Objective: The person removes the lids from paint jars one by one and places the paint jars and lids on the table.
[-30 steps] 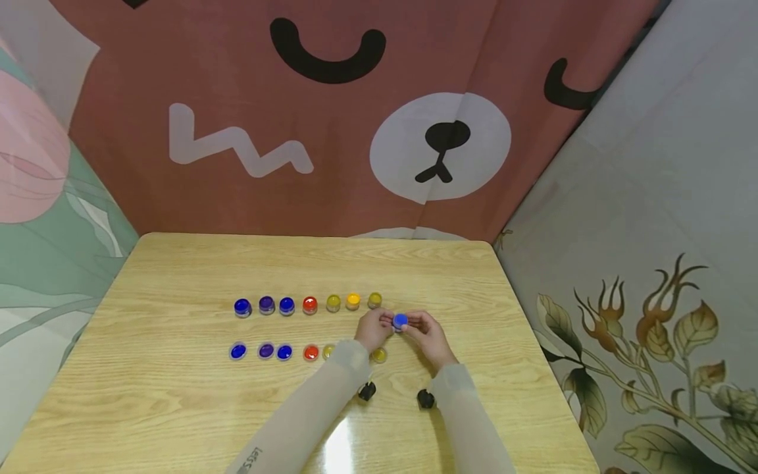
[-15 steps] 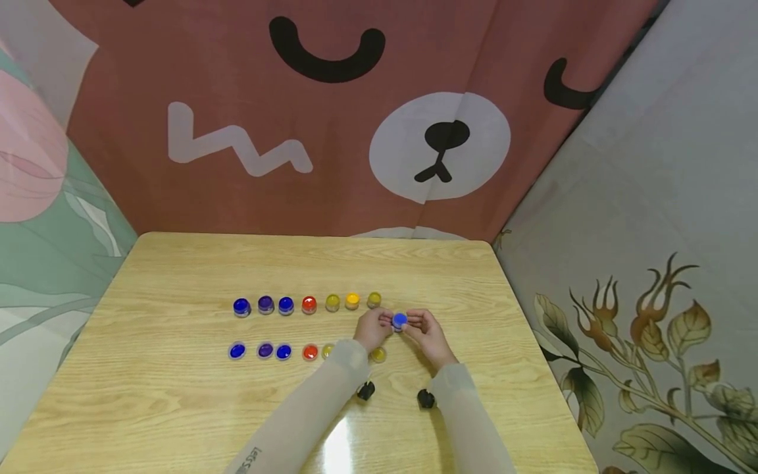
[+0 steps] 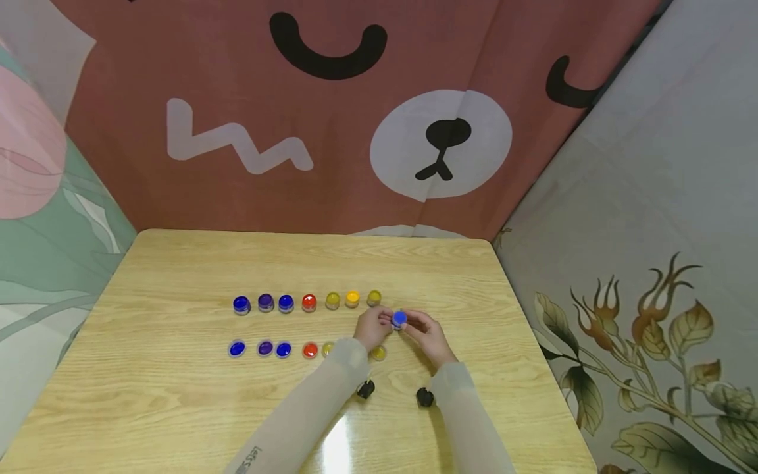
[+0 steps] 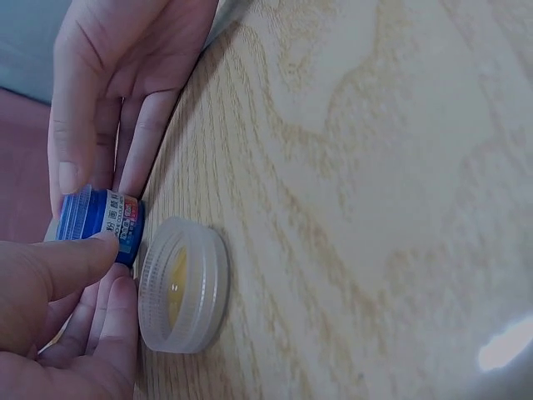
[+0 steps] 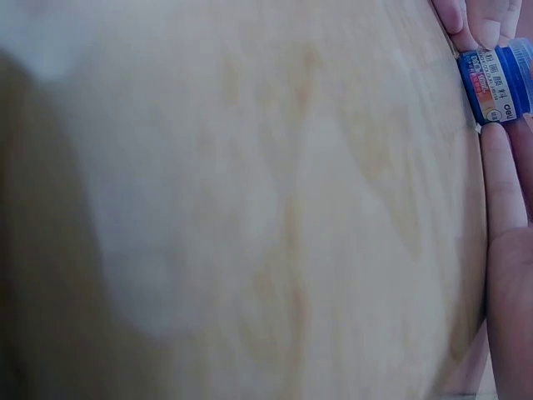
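A small blue paint jar (image 3: pixel 399 318) stands between the two hands right of the middle of the table. Its printed label shows in both wrist views. My left hand (image 3: pixel 373 328) grips the jar's body, its thumb on the label in the left wrist view. From the other side, my right hand (image 3: pixel 430 339) pinches the jar at its clear ribbed lid (image 4: pixel 77 215), which sits on the jar. Next to the left hand lies a loose clear lid (image 4: pixel 185 287) with yellow inside.
Behind the hands runs a row of open paint jars, among them a red jar (image 3: pixel 309 303) and an orange-yellow jar (image 3: pixel 352 299). A matching row of lids, including a red lid (image 3: pixel 310 349), lies nearer; the left forearm hides part of it. Wrist cameras (image 3: pixel 366 389) sit under the wrists.
Both hands stay at the same spot around the blue jar. The right fingers have shifted slightly at its lid; the rows of jars and lids are unchanged.
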Available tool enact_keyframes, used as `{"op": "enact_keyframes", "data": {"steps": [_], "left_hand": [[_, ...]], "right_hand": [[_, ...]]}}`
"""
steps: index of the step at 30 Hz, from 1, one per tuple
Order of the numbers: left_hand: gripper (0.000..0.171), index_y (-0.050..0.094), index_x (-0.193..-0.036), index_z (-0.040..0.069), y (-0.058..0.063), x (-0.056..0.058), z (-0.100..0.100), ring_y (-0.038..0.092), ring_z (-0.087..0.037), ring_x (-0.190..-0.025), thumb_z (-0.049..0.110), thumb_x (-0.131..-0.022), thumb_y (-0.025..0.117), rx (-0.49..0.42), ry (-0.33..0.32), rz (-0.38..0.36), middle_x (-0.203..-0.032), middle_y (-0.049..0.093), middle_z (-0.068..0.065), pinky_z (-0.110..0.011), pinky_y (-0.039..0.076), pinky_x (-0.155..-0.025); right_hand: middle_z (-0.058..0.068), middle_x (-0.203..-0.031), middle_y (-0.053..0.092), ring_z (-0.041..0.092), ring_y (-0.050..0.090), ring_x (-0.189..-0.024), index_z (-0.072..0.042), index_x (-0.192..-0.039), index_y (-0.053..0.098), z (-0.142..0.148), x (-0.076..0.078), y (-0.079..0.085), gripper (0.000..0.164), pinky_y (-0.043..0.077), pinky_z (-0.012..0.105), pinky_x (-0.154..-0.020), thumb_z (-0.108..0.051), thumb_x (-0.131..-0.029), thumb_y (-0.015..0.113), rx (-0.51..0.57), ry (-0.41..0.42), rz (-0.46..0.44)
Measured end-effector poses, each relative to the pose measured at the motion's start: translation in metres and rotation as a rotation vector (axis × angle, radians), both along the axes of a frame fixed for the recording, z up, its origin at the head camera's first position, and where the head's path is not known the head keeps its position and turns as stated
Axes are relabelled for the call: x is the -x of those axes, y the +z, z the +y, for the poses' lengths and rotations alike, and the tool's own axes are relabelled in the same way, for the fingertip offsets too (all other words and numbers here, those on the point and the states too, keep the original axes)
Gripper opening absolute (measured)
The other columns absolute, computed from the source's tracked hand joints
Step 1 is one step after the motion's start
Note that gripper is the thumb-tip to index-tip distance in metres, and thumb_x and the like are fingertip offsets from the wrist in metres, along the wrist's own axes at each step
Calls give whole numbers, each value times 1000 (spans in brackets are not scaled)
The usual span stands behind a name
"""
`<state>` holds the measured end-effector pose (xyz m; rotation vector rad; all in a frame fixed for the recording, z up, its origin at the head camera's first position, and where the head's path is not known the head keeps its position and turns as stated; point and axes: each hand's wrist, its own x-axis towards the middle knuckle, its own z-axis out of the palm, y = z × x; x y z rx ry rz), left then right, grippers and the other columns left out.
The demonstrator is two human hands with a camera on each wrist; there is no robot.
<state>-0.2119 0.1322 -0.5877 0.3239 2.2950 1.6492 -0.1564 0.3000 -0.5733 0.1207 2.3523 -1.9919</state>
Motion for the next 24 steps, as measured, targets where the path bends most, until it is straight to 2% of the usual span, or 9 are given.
{"op": "enact_keyframes", "data": {"steps": [4, 8, 12, 18, 24], "left_hand": [[23, 69, -110, -4, 1, 0, 1, 68, -25, -95, -7, -88, 71, 1, 4, -3, -101, 70, -13, -36, 58, -87], [22, 69, -110, -4, 0, 0, 1, 68, -26, -96, -7, -88, 70, 0, 4, -10, -102, 70, -13, -37, 58, -88], [22, 68, -110, -4, -1, 1, 1, 68, -26, -97, -7, -88, 70, -5, 1, -9, -102, 70, -13, -37, 58, -88], [24, 68, -112, -4, -4, 2, 1, 68, -26, -97, -8, -88, 70, -3, -1, 1, -103, 70, -13, -36, 58, -88], [23, 69, -110, -5, -6, 2, 2, 68, -27, -95, -8, -87, 71, -11, 8, 13, -101, 70, -14, -35, 58, -86]], "right_hand": [[22, -130, 61, 16, 60, -112, 5, -136, 57, 1, 2, 0, 40, 51, 23, -94, -2, -98, 65, 7, 7, 8], [23, -128, 61, 18, 60, -109, 7, -131, 57, 4, 8, -17, 34, 53, 23, -93, -1, -98, 64, 60, -3, 32], [21, -129, 61, 14, 61, -109, 7, -131, 59, 7, 10, -32, 34, 53, 23, -95, -5, -100, 62, 59, -14, 61], [21, -137, 55, 11, 59, -115, 6, -139, 56, 7, 11, -32, 37, 50, 21, -100, -5, -103, 56, 71, 0, 39], [15, -122, 64, 12, 60, -102, 12, -130, 53, 3, 7, -16, 32, 53, 21, -91, 0, -101, 58, 97, -25, 7]]}}
